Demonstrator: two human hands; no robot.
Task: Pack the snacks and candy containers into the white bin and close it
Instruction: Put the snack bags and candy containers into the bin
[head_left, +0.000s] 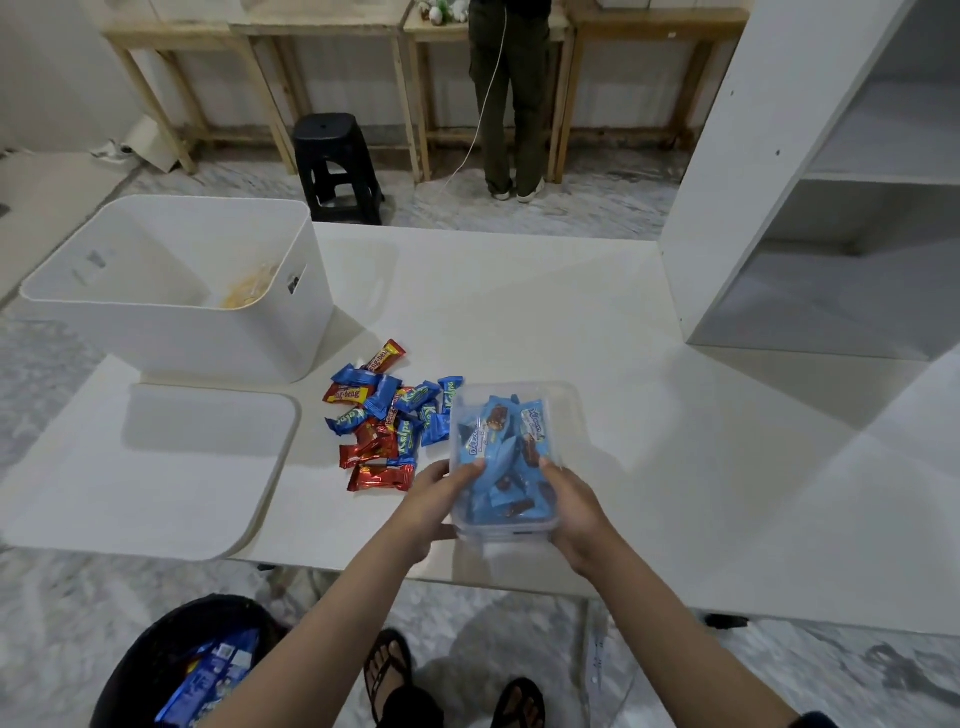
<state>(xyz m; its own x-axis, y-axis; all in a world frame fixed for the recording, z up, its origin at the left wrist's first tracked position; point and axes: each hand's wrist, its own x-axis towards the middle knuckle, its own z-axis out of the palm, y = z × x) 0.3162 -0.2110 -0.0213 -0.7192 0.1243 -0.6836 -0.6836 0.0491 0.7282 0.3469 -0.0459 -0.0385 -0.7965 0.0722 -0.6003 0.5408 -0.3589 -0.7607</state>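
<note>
Loose candy pile beside open bin

Clear lidded container, full of lt-blue snack packs, near table front edge. Red/blue candy pile just left. White bin open, far left; lid flat in front.

The bin at ten o'clock hides most of its blurred yellowish contents. The standing person at twelve o'clock is cut off above the waist. The basket at seven o'clock runs off the bottom edge.
</note>
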